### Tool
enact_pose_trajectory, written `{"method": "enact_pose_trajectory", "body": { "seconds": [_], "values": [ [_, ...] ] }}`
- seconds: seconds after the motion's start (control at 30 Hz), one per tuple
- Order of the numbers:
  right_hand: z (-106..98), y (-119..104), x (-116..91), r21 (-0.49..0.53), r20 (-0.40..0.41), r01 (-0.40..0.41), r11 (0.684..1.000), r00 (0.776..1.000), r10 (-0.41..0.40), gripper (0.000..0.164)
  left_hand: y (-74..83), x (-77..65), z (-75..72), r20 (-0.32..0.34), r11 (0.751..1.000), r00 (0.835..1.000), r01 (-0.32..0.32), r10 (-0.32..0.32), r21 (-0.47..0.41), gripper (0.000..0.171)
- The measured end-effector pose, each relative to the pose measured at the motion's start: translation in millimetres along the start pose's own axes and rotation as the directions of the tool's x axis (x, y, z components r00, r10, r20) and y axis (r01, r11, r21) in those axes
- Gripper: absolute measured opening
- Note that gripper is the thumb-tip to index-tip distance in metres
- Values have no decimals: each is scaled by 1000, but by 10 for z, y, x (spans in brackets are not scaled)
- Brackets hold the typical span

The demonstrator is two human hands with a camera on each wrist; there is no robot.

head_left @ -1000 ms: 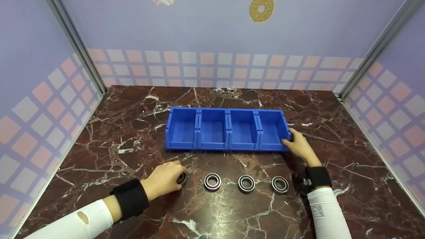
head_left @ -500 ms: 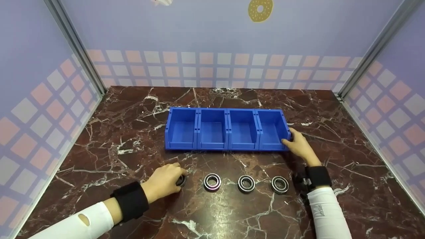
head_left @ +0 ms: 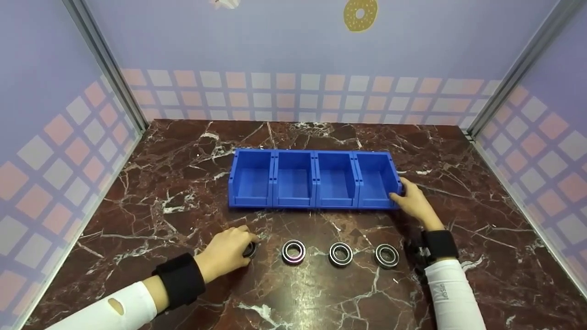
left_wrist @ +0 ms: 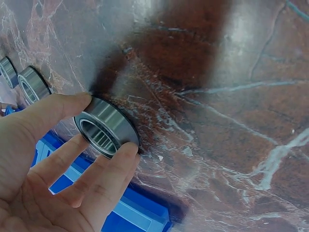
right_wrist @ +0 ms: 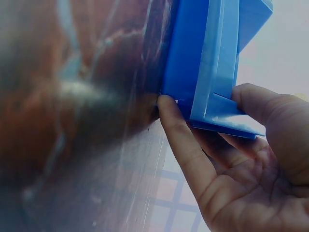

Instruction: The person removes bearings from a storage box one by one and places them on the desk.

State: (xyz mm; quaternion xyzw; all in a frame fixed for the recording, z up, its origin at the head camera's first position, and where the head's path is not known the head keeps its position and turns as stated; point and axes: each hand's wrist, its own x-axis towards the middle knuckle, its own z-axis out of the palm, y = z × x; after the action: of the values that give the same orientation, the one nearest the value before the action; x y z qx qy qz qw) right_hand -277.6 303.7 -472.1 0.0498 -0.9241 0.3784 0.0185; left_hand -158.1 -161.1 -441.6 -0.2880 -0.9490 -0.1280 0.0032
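Between thumb and fingers my left hand [head_left: 228, 251] holds a steel ball bearing [left_wrist: 107, 126], which lies on the tabletop in front of the bins' left end. In the head view the hand covers most of this bearing. My right hand [head_left: 414, 200] grips the right side wall of a row of joined blue bins [head_left: 293, 201], thumb over the inner edge. The right wrist view shows its fingers around the outside of the blue wall [right_wrist: 224, 63]. No contents show in the bins. Three more bearings lie in a line: one [head_left: 293, 261], another [head_left: 340, 262] and a third [head_left: 387, 263].
The dark red marbled tabletop [head_left: 183, 156] is enclosed by a back wall [head_left: 293, 41] and side walls with printed squares. Metal posts [head_left: 110, 68] stand at the far corners. The bearing line lies nearer the person than the bins.
My left hand and the bearing in it have shifted very slightly to the left. The right hand, the bins and the other bearings have stayed in place.
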Motion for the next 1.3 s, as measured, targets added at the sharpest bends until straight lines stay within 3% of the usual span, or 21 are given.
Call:
{"method": "enact_pose_trajectory", "body": {
  "seconds": [0.5,1.3],
  "values": [
    [3,12,13,-11,3,-13,1000,1000,13,53,-17,-15,34,5,999,999,36,-36,-20,42],
    [2,-37,25,-13,-11,1,1000,1000,-1,54,-24,16,-87,26,998,998,56,-55,-5,44]
  ]
}}
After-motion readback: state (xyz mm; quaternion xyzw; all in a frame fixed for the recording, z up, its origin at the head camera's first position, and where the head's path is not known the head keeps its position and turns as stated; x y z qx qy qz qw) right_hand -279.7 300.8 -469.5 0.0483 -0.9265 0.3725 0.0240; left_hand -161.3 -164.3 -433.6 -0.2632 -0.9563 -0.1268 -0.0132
